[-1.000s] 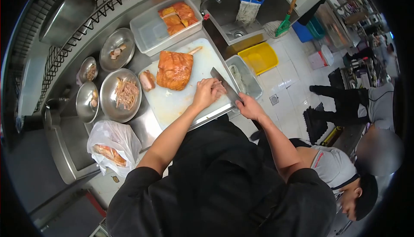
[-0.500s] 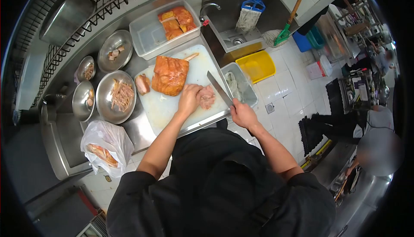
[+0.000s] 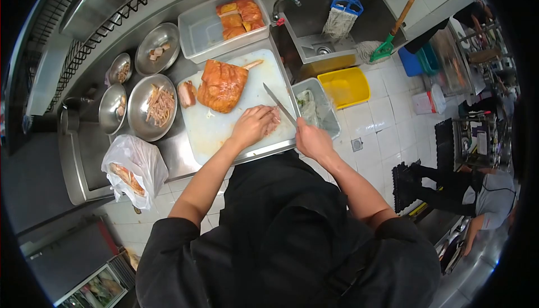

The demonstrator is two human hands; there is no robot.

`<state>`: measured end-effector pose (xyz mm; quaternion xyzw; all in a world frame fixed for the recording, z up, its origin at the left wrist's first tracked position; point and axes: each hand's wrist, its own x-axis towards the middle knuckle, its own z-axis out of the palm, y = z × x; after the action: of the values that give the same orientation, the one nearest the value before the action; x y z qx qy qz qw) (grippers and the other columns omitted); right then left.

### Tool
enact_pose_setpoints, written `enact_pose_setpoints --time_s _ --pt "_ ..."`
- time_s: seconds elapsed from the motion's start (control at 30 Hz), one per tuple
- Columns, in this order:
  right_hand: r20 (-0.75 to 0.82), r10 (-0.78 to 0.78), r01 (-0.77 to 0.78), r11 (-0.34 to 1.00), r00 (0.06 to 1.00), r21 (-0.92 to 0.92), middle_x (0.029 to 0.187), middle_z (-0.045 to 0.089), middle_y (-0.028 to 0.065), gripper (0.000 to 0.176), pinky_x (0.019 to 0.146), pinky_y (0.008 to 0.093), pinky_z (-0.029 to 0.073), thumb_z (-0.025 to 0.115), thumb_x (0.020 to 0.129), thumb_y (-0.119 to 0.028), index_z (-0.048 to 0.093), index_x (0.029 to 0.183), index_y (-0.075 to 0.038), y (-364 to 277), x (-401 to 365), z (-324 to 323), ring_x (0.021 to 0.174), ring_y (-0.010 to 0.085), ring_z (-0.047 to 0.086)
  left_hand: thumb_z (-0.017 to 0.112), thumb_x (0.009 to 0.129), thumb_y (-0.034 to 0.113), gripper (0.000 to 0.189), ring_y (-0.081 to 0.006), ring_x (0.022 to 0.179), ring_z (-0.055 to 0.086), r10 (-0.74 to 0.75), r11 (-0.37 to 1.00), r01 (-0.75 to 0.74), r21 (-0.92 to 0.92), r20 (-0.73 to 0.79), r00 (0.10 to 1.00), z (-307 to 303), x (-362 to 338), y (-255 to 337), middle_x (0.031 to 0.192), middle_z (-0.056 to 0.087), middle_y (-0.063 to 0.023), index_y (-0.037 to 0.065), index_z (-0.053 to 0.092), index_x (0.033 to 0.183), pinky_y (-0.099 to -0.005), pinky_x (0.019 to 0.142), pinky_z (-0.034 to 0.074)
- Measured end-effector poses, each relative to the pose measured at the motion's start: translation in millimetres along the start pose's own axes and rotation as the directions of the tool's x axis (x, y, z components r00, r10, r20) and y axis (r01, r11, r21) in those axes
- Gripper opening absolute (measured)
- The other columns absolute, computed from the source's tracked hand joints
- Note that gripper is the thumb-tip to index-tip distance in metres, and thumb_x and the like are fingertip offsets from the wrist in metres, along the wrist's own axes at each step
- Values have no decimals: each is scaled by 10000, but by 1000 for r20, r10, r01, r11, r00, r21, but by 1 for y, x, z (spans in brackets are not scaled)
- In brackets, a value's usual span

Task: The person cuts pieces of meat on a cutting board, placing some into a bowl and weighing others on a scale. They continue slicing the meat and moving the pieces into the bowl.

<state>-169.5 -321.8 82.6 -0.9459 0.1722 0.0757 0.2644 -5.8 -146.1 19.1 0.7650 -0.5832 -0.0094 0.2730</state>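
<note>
My right hand [image 3: 312,138] is wrapped round the handle of a knife [image 3: 279,104], whose blade points up and left over the right part of the white cutting board [image 3: 210,139]. Spread over the sliced pale meat [image 3: 274,119], my left hand [image 3: 252,125] presses it on the board and covers much of it. Behind my left hand lies a large browned piece of meat [image 3: 222,86] with a bone sticking out. A smaller cut piece [image 3: 187,93] sits at its left.
Metal bowls [image 3: 152,107] with cut meat stand left, above a plastic bag [image 3: 135,168]. A plastic tub [image 3: 196,33] holds browned pieces behind the board. Right are a grey bin [image 3: 331,122], yellow basin [image 3: 343,87], sink [image 3: 292,33] and mops [image 3: 341,21]. Another person [image 3: 494,198] stands far right.
My left hand has moved onto the sliced meat and flattened over it. The knife blade has come closer to that meat. The whole view has shifted slightly.
</note>
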Motion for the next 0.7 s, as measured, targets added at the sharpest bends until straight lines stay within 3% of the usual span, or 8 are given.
enact_pose_setpoints --time_s 0.07,0.13,0.37,0.43,0.57,0.7 --pt "-15 -24 24 1000 1000 -6 753 691 261 174 685 586 539 537 920 -134 529 1038 -6 -7 4 3 711 474 682 683 770 54 404 -292 1159 597 25 1000 -25 -19 20 999 -1 0 -1 1250 639 -83 44 689 1173 -403 961 500" --pt "23 26 -24 996 999 -84 749 691 265 167 680 588 538 540 911 -122 516 1036 -15 -13 8 7 717 465 691 686 774 53 363 -291 1148 599 -4 997 -1 -83 -55 998 0 1 -3 1231 640 -86 32 691 1137 -399 954 510" --pt "73 14 -9 998 997 -63 757 697 260 180 675 581 542 530 905 -110 504 1052 -11 -20 -1 19 734 461 701 696 771 51 334 -288 1139 604 -59 988 45 -145 -97 994 5 -8 -9 1186 655 -82 35 704 1104 -394 943 520" --pt "60 46 -40 995 997 -93 761 699 263 181 691 574 545 524 904 -97 501 1058 -6 -27 2 9 742 459 703 700 777 78 331 -270 1135 610 43 994 -51 -98 -87 995 2 -8 -9 1182 658 -76 48 706 1106 -387 933 520" --pt "89 78 -65 989 993 -133 798 707 267 183 732 556 551 517 902 -68 501 1070 4 -46 11 -7 781 459 708 702 780 109 313 -256 1121 618 81 996 -83 -30 -76 994 4 -5 -10 1179 660 -70 60 709 1090 -384 920 520" --pt "196 124 -92 982 973 -167 893 713 286 182 787 545 548 506 901 -35 502 1075 16 -64 14 -20 880 456 709 697 796 121 287 -255 1104 625 101 995 -100 -26 46 994 5 -1 -18 1164 665 -72 64 712 1076 -385 915 522"
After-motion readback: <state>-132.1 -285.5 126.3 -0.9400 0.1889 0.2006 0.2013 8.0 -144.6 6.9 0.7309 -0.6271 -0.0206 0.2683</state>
